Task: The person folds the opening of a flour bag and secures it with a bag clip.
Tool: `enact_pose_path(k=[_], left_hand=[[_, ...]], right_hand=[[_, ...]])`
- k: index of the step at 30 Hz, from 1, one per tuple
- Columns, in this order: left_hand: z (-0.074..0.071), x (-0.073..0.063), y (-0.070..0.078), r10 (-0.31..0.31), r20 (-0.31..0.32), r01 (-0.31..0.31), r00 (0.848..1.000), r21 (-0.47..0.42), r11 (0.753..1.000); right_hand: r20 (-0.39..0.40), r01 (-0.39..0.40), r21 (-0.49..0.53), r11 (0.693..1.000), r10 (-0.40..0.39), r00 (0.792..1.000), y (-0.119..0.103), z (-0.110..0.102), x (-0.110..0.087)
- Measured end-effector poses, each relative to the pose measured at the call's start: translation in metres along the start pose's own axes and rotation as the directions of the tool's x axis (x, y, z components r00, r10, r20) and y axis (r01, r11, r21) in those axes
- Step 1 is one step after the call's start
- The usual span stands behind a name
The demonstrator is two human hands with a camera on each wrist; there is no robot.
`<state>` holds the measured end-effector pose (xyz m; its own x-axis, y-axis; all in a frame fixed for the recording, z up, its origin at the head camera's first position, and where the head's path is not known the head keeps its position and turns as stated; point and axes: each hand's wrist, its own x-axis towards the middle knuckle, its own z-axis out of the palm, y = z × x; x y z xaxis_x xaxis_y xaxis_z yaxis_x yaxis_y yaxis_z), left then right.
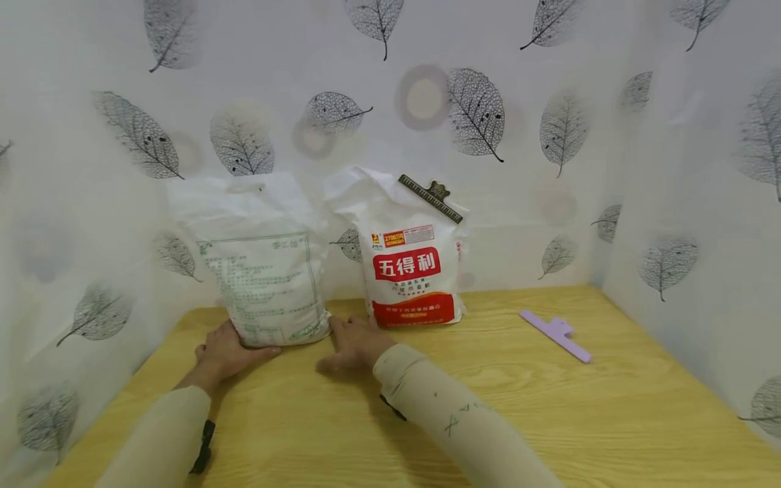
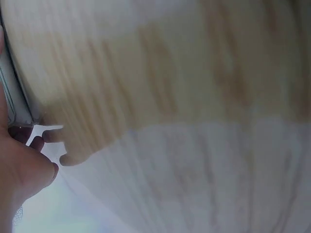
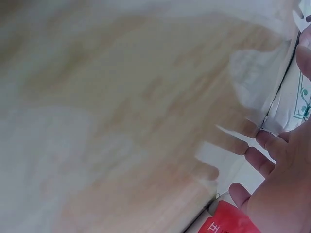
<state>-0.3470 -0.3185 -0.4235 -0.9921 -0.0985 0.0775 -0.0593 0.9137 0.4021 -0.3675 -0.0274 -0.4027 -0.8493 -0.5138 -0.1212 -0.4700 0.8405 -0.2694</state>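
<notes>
A full white bag with green print stands upright at the back left of the wooden table, its loose top leaning on the wall. My left hand rests at its lower left corner, thumb stretched along the bottom front edge. At the lower right corner, my right hand touches the bag with spread fingers. The right wrist view shows those fingertips against the bag's bottom edge. To the right stands a white flour bag with red labels, its folded top held by a dark bulldog clip.
A purple sealing clip lies on the table to the right. Behind and at both sides rise walls covered with leaf-patterned sheeting. The table's back edge runs close behind the two bags.
</notes>
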Motion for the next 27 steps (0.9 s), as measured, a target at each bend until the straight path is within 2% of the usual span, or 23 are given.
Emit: enact_pose_path(k=[8,13,19,27], left_hand=[[-0.003,-0.002,-0.004,0.023,0.024,-0.023,0.999,0.009,1.0],[-0.004,-0.009,-0.002,0.014,0.039,-0.017,0.999,0.065,0.998],[-0.007,-0.019,0.006,0.015,0.047,-0.018,0.999,0.073,0.997],[-0.004,-0.02,0.006,0.038,0.036,-0.041,0.999,0.083,0.996]], right_hand=[[-0.001,0.007,-0.023,1.0,-0.007,1.0,-0.008,-0.004,-0.012],[0.007,0.02,-0.052,0.998,-0.019,1.0,-0.008,-0.002,-0.015],[-0.012,0.028,-0.1,0.995,-0.03,0.999,-0.007,0.002,-0.018],[-0.035,0.044,-0.138,0.989,-0.049,0.998,-0.009,0.0,-0.028]])
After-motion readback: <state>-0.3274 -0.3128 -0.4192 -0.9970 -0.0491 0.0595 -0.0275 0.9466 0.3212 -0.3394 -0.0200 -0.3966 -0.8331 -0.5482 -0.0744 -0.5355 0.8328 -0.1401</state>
